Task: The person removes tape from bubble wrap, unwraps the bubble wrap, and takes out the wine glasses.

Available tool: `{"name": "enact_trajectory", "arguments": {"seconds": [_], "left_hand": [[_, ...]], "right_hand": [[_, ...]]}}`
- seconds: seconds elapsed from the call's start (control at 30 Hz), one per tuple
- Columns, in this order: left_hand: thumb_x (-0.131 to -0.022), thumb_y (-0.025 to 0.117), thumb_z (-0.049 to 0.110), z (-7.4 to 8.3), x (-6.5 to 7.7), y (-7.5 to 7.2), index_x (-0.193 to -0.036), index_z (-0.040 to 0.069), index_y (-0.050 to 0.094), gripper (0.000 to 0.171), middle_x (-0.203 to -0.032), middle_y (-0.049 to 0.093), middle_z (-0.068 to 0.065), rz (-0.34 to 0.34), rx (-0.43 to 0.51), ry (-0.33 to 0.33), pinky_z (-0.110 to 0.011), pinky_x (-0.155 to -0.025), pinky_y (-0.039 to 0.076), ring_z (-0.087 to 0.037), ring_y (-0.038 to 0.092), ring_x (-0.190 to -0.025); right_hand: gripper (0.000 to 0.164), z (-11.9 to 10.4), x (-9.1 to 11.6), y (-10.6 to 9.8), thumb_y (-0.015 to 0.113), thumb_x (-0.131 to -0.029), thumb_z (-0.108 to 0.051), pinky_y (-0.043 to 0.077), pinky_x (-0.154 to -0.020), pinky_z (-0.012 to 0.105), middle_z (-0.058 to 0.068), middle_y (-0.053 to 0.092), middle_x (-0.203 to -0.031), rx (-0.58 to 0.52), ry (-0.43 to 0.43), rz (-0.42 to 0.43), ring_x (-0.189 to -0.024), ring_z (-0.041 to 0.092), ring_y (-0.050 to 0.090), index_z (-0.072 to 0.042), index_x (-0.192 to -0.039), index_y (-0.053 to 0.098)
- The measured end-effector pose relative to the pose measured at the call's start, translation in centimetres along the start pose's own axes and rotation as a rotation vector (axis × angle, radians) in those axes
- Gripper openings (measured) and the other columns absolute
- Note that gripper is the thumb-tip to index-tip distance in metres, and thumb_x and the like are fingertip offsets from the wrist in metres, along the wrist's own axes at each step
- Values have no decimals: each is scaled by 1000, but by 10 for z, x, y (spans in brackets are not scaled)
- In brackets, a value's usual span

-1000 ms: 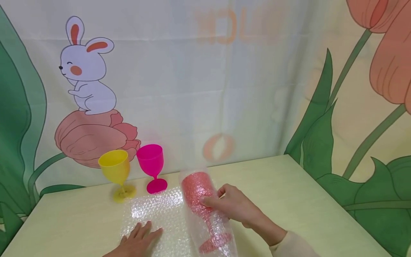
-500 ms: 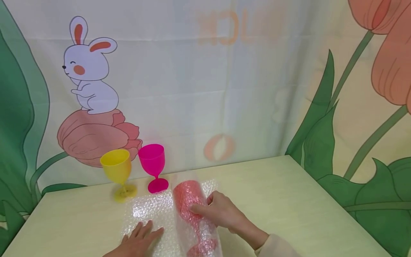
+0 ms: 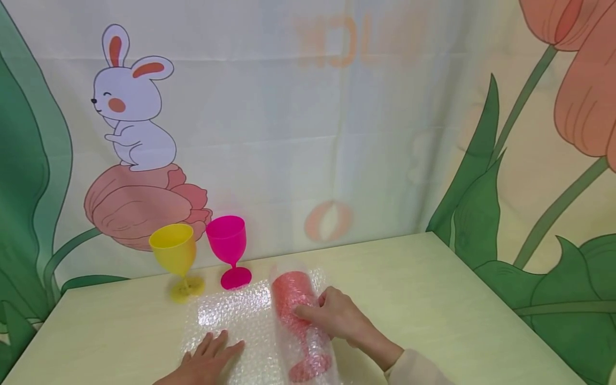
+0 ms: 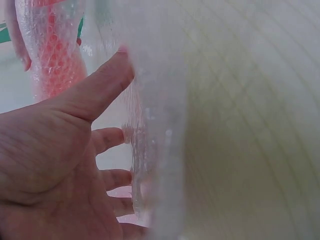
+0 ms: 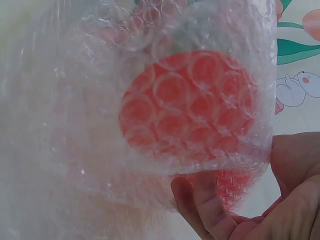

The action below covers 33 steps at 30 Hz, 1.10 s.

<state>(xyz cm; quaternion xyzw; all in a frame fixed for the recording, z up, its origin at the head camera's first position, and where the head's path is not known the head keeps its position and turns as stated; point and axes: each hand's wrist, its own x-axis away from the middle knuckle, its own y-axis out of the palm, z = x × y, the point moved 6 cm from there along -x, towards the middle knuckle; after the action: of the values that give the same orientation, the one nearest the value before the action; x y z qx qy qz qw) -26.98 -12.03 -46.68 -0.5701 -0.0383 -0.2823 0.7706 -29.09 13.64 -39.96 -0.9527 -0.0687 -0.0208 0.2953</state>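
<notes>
A red goblet (image 3: 290,294) lies rolled in bubble wrap, its bowl pointing away from the person. My right hand (image 3: 339,315) grips the wrapped goblet from the right, thumb on top across the bowl. Through the plastic, the red shape (image 5: 185,105) shows in the right wrist view, with curled fingers (image 5: 212,205) beneath it. The flat part of the bubble wrap (image 3: 233,310) spreads left of the roll. On its left side my left hand (image 3: 204,361) rests with fingers spread. The left wrist view has that palm (image 4: 55,155) beside the sheet, fingertips touching it.
A yellow goblet (image 3: 173,250) and a magenta goblet (image 3: 227,240) stand upright near the back left of the pale table (image 3: 409,283). Behind them hangs a cloth backdrop (image 3: 260,133) printed with a rabbit and tulips.
The right hand has moved the wrapped goblet left and nearer the person, then slightly back right. A strip of wrap now shows right of the roll. The left hand has stayed put.
</notes>
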Motion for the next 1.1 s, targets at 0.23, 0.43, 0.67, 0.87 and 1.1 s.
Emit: {"name": "enact_trajectory", "arguments": {"seconds": [0.23,0.43,0.67,0.87,1.1], "left_hand": [[-75,76,72,-11,-12,8,-155,17,46,101,-164,28,-25,4,4,9,-84,-105,18,-58,18,-148],[-75,74,75,-17,-20,14,-156,17,44,104,-164,28,-25,12,18,24,-86,-103,18,-58,18,-148],[-79,75,69,-8,-14,9,-155,13,44,99,-162,28,-28,10,0,39,-86,-104,18,-60,18,-147],[-79,74,71,-11,-17,12,-156,13,43,101,-163,27,-29,12,13,49,-86,-103,17,-60,17,-147],[-76,73,74,-9,-16,11,-155,17,46,101,-163,31,-23,8,-23,20,-83,-106,21,-56,23,-147]], "right_hand": [[51,7,-1,-5,79,-84,-45,33,-43,22,-5,42,-54,14,19,4,-49,10,41,-16,-61,45],[52,11,-3,-9,79,-85,-45,31,-43,22,-6,39,-53,32,36,11,-48,10,39,-16,-59,44],[52,19,-3,-14,79,-85,-46,33,-43,22,-5,41,-54,34,67,23,-49,10,41,-15,-60,46],[48,26,-4,-10,80,-84,-45,42,-45,24,1,52,-62,65,74,36,-52,13,49,-10,-68,52],[46,25,-6,-5,81,-83,-41,49,-44,28,9,58,-68,65,29,52,-52,18,59,-4,-79,53]]}}
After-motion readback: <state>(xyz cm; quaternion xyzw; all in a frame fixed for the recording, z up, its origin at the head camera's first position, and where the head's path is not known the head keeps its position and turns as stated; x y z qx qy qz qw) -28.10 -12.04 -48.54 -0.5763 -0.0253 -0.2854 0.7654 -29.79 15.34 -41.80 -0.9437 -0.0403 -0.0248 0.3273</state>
